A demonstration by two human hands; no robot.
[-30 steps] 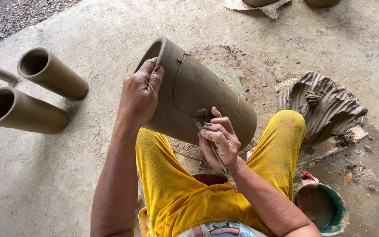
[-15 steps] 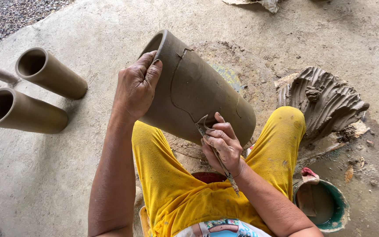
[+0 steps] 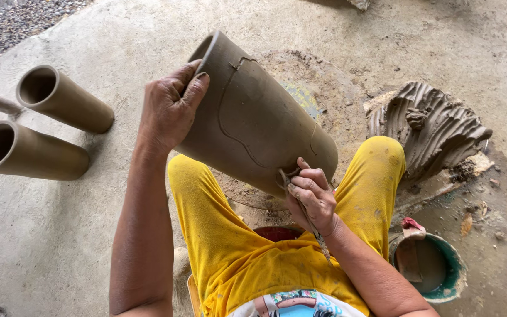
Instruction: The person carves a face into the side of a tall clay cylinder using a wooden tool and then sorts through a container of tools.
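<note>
Tall grey-brown clay pot (image 3: 253,117) tilted over the lap, curved line incised in its wall, left hand (image 3: 168,108) gripping its rim, right hand (image 3: 312,196) pinching a thin tool (image 3: 309,220) against its lower wall, 2 clay tubes (image 3: 42,123) at the floor's left edge

Soft, even daylight all round me, no glare anywhere. My clay pot (image 3: 253,117) throws only a faint shadow onto my yellow trousers (image 3: 218,235). Focus is crisp mid-frame; the edges bend slightly, and the gravel (image 3: 13,23) upper left looks brighter.
</note>
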